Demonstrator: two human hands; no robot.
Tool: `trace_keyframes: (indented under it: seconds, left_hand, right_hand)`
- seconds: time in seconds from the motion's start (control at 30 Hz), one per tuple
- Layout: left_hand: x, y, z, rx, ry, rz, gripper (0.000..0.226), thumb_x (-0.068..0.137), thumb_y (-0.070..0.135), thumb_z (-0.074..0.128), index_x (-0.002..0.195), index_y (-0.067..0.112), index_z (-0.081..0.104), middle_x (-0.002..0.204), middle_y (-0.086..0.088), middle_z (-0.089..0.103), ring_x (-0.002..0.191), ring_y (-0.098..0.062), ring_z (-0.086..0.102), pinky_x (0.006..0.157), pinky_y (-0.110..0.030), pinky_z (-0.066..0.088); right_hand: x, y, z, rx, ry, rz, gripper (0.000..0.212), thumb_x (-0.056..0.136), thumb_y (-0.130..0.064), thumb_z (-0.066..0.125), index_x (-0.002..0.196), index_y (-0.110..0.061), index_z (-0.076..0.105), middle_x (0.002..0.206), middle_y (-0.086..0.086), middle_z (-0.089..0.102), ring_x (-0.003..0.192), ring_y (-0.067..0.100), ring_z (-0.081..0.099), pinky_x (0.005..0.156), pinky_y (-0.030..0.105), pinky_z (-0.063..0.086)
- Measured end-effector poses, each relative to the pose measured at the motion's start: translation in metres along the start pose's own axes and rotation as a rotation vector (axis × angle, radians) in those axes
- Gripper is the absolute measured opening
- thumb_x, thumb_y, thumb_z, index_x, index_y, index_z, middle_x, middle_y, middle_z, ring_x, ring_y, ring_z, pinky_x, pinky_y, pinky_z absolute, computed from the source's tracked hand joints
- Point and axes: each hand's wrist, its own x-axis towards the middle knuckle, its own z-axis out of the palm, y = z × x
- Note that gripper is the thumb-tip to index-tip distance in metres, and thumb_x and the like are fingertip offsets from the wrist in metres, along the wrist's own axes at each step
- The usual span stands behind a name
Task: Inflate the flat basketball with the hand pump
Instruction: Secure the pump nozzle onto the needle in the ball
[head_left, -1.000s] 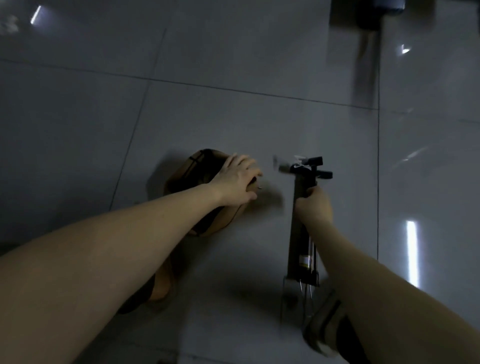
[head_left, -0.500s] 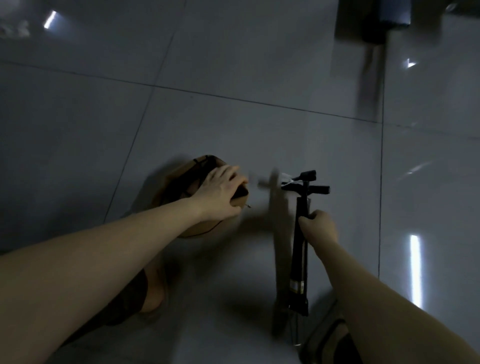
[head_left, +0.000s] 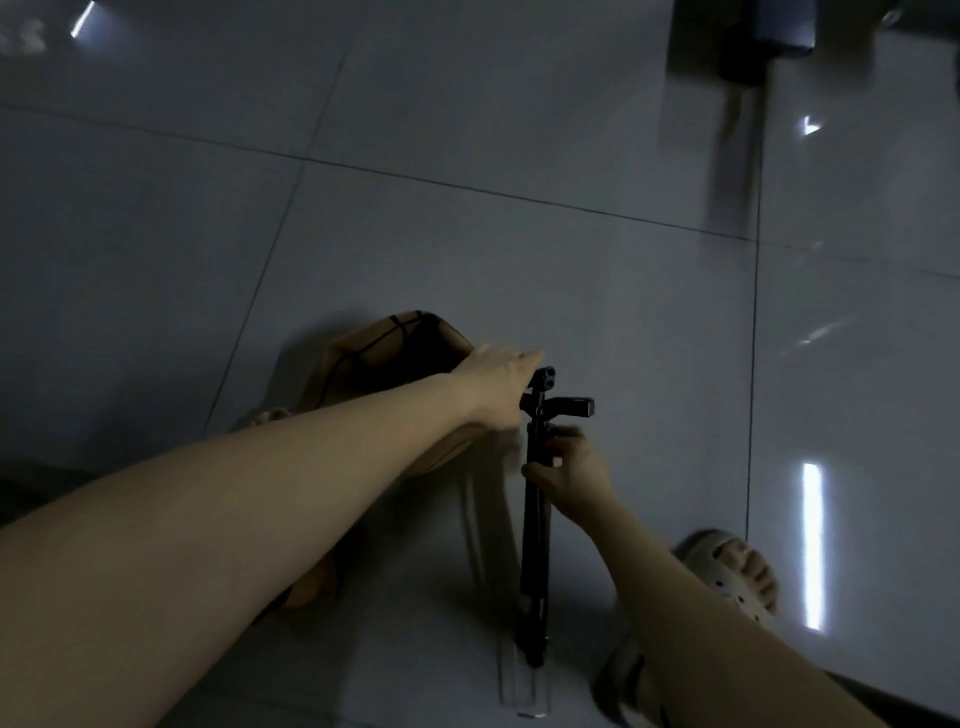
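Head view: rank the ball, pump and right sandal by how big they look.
1. ball: widest patch, though the left arm hides part.
2. pump: longest but thin, so close with the ball.
3. right sandal: smallest, partly behind the right arm.

left hand (head_left: 498, 384): off the basketball (head_left: 384, 364), now stretched toward 3 o'clock, at the top handle of the hand pump (head_left: 535, 519)
hand pump: shifted toward 9 o'clock, nearer the basketball
sandalled foot (head_left: 727, 571): newly visible at 5 o'clock
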Motion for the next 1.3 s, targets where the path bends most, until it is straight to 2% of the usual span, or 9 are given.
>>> trace_keyframes:
  seconds: [0.13, 0.27, 0.4, 0.53, 0.73, 0.87, 0.93, 1.1, 1.3]
  left_hand:
    - [0.008, -0.006, -0.001, -0.199, -0.023, -0.002, 0.066, 0.079, 0.042, 0.076, 0.135, 0.021, 0.049, 0.121, 0.001, 0.056, 0.108, -0.021, 0.057, 0.093, -0.041, 0.049]
    - [0.009, -0.011, -0.011, -0.252, -0.045, 0.058, 0.057, 0.074, 0.046, 0.081, 0.121, 0.025, 0.055, 0.109, 0.009, 0.048, 0.106, -0.016, 0.052, 0.089, -0.037, 0.047]
    - [-0.001, -0.006, -0.016, -0.341, -0.095, 0.078, 0.038, 0.079, 0.043, 0.078, 0.106, 0.032, 0.053, 0.106, 0.011, 0.059, 0.099, -0.015, 0.059, 0.085, -0.036, 0.049]
    - [-0.012, 0.009, -0.021, -0.261, 0.134, 0.113, 0.031, 0.086, 0.044, 0.071, 0.101, 0.022, 0.055, 0.092, 0.003, 0.063, 0.082, -0.020, 0.060, 0.070, -0.034, 0.047]
    - [-0.033, 0.026, -0.044, -0.259, 0.247, 0.198, 0.030, 0.088, 0.040, 0.069, 0.102, 0.021, 0.051, 0.096, 0.001, 0.064, 0.085, -0.021, 0.061, 0.071, -0.034, 0.047]
    - [-0.042, 0.035, -0.062, -0.197, 0.207, 0.188, 0.044, 0.085, 0.058, 0.065, 0.111, 0.027, 0.049, 0.108, 0.006, 0.059, 0.093, -0.016, 0.058, 0.077, -0.034, 0.049]
    - [-0.044, 0.040, -0.064, -0.004, 0.358, 0.204, 0.047, 0.086, 0.059, 0.063, 0.112, 0.022, 0.052, 0.112, 0.003, 0.053, 0.096, -0.019, 0.054, 0.081, -0.035, 0.045]
    - [-0.063, 0.054, -0.063, 0.021, 0.608, 0.281, 0.036, 0.082, 0.053, 0.066, 0.083, 0.019, 0.053, 0.089, 0.003, 0.049, 0.076, -0.015, 0.046, 0.066, -0.031, 0.043]
    - [-0.078, 0.026, -0.042, -0.172, 0.381, -0.152, 0.028, 0.078, 0.052, 0.067, 0.088, 0.027, 0.058, 0.079, 0.007, 0.062, 0.070, -0.013, 0.060, 0.057, -0.027, 0.049]
  right_hand:
    - [0.000, 0.001, 0.001, 0.361, -0.103, 0.094, 0.020, 0.082, -0.018, 0.076, 0.095, -0.003, 0.073, 0.094, 0.009, 0.072, 0.087, 0.022, 0.070, 0.078, 0.035, 0.059]
    - [-0.007, -0.007, 0.003, 0.697, -0.138, 0.173, 0.025, 0.093, -0.019, 0.064, 0.103, 0.003, 0.069, 0.100, 0.018, 0.072, 0.093, 0.032, 0.068, 0.085, 0.049, 0.056]
    - [-0.013, 0.000, 0.005, 0.931, -0.176, 0.230, 0.045, 0.090, -0.044, 0.060, 0.119, -0.009, 0.062, 0.106, 0.014, 0.069, 0.099, 0.030, 0.068, 0.085, 0.047, 0.058]
    - [-0.021, 0.004, -0.002, 1.139, -0.189, 0.233, 0.051, 0.090, -0.058, 0.057, 0.092, -0.008, 0.066, 0.094, 0.012, 0.065, 0.098, 0.029, 0.067, 0.092, 0.043, 0.050]
    - [-0.025, -0.009, -0.029, 1.153, -0.321, 0.100, 0.060, 0.095, -0.062, 0.043, 0.132, -0.018, 0.062, 0.126, 0.013, 0.067, 0.119, 0.027, 0.060, 0.105, 0.043, 0.043]
    - [-0.026, -0.027, -0.037, 1.100, -0.233, 0.041, 0.042, 0.102, -0.042, 0.043, 0.125, -0.013, 0.062, 0.114, 0.012, 0.066, 0.108, 0.025, 0.062, 0.099, 0.043, 0.044]
    - [-0.024, -0.034, -0.040, 1.129, -0.138, 0.041, 0.033, 0.102, -0.036, 0.048, 0.115, -0.011, 0.065, 0.106, 0.012, 0.067, 0.099, 0.026, 0.063, 0.101, 0.047, 0.045]
    - [-0.015, -0.031, -0.053, 1.159, 0.142, 0.139, 0.056, 0.094, -0.060, 0.052, 0.103, -0.007, 0.068, 0.087, 0.007, 0.067, 0.075, 0.022, 0.063, 0.074, 0.037, 0.052]
    - [-0.003, 0.003, -0.065, 1.078, 0.395, 0.389, 0.060, 0.102, -0.057, 0.027, 0.122, -0.009, 0.058, 0.087, 0.008, 0.060, 0.078, 0.025, 0.058, 0.079, 0.039, 0.049]
